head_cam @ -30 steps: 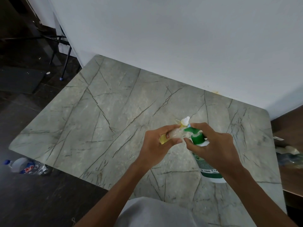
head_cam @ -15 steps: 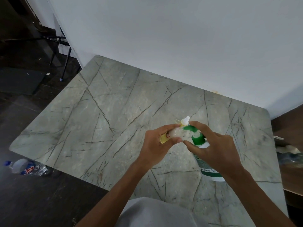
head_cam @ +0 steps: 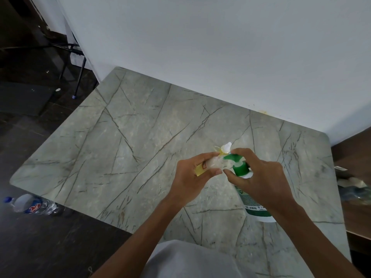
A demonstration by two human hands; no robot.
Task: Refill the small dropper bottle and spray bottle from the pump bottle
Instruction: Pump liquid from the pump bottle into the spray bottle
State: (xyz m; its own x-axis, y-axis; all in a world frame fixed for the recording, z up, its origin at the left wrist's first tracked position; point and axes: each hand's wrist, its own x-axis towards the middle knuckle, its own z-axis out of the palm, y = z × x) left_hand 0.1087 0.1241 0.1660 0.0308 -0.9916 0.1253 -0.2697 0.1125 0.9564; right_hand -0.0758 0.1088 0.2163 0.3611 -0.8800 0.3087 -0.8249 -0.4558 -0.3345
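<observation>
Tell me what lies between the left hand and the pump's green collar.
Head view: the green spout of the pump bottle spans it, tip at the small dropper bottle held by the left hand.

No words can be read. The small dropper bottle (head_cam: 202, 167) shows a red sign; print on the pump bottle (head_cam: 254, 207) is too tiny.

Small bottle (head_cam: 208, 164): clear body, yellow label, lying nearly level above the table (head_cam: 140, 157), gripped in the left hand (head_cam: 192, 177). Its white pointed tip (head_cam: 226, 147) is at the far end, angled up.

Pump bottle (head_cam: 253, 205): white body, green label, stands on the table near the right edge. The green pump head (head_cam: 232, 157) has its spout touching the small bottle's neck. The right hand (head_cam: 261, 177) is curled over the pump head.
</observation>
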